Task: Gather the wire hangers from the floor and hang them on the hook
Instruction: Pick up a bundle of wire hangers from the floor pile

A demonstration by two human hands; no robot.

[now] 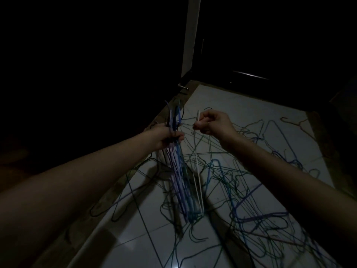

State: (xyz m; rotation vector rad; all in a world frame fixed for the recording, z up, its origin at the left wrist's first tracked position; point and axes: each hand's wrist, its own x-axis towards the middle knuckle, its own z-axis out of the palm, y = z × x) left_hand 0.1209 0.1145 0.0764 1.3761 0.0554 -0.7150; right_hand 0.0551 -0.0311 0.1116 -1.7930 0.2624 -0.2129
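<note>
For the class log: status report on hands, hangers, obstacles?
Left hand grips hanger bundle. Right hand pinches white hanger. Many hangers tangled on floor; hook unseen.

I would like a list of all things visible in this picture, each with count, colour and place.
bundle of hangers: several, blue and purple, gripped upright in the left hand
white hanger: one, white, pinched near its top by the right hand
loose hangers: many, green, blue and dark, tangled on the floor
floor: pale tiles
door handle: one, metallic, at the dark door behind
left hand: grips the bundle
right hand: pinches the white hanger
</note>
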